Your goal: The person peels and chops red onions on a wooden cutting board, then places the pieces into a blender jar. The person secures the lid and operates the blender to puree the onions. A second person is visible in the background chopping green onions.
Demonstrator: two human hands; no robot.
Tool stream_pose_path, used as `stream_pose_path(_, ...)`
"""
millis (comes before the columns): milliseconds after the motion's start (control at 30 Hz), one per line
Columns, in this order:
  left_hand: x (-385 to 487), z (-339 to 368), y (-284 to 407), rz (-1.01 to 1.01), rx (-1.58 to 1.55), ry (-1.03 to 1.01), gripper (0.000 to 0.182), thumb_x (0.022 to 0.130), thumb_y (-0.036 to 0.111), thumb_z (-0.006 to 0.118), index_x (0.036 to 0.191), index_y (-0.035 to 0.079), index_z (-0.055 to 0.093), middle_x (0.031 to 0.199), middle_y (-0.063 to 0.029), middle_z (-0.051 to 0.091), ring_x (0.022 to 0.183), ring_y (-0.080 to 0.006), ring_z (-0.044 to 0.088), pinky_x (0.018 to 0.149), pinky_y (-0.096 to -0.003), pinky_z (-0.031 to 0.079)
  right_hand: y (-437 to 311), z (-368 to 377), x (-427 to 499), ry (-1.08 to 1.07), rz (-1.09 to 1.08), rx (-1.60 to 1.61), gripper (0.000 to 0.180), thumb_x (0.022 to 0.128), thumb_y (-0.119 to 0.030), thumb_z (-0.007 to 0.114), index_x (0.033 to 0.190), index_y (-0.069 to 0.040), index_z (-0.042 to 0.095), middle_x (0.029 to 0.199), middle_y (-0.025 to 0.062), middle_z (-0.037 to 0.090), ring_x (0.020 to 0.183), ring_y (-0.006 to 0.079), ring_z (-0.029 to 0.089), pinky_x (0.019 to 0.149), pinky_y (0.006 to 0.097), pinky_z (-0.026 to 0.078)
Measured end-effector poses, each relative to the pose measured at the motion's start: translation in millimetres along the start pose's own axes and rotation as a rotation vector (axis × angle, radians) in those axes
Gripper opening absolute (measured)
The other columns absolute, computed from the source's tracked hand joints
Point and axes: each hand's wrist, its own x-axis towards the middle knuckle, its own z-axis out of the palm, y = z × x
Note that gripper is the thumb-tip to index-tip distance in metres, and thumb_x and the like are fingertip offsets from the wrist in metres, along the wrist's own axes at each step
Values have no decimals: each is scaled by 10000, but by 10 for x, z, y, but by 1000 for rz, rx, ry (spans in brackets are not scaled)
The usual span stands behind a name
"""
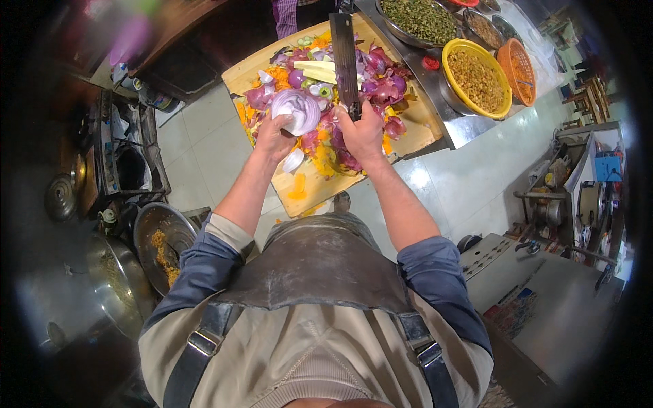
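Observation:
A cut red onion [298, 109], its pale rings facing up, rests in the grip of my left hand [278, 133]. My right hand [361, 127] holds a long, dark-bladed knife [345, 61] by its handle, with the blade pointing away from me. Both hands are above a wooden cutting board [418, 127], the knife to the right of the onion and apart from it. Purple onion skins [385, 92], orange peelings [326, 159] and pale yellow strips [315, 71] are heaped on the board. A white onion piece [293, 160] lies near my left wrist.
Beyond the board on the right stand a metal bowl of chopped greens [418, 20], a yellow basket of diced food [477, 79] and an orange basket [516, 71]. Large metal bowls [163, 245] are at the left. Someone in a checked garment [285, 18] is across the board.

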Motion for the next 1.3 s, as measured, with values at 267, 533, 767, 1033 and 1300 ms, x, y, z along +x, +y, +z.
stream_pose_path(267,-56,172,-91,15,22,-48,640,807,-63,661,1422,58,532,1291,-104,667,1215,-284,662,1139,-473,502,70,180,-3,-80,98,129,464,781,-339,942,984,-38,654,822,58,723,727,207,683,692,385,546)
stream_pose_path(533,-155,277,-116,11,52,-104,711,780,-59,706,1453,57,511,1309,-101,667,1244,-279,650,1144,-457,494,145,141,37,-172,207,223,406,793,-252,915,1027,-34,665,816,47,709,725,152,662,691,336,548)
stream_pose_path(767,-240,233,-78,-51,30,-209,712,793,-4,750,1462,63,516,1320,-101,668,1249,-272,650,1140,-452,495,82,40,-74,-215,151,276,377,825,-228,877,1072,-20,683,856,48,717,746,150,652,711,334,550)
stream_pose_path(1033,-263,263,-153,-172,110,-49,601,922,115,775,1462,9,535,1362,-113,660,1260,-267,644,1123,-438,496,116,125,-187,-126,154,257,335,895,-212,802,1147,-12,711,918,52,758,800,126,669,755,337,555)
stream_pose_path(1300,-344,351,-226,120,1415,-13,909,771,247,896,1516,-50,468,1406,-261,608,1295,-325,629,1081,-405,524,208,119,-609,24,168,15,400,896,-311,770,1145,-21,650,883,208,744,838,386,747,752,455,577)
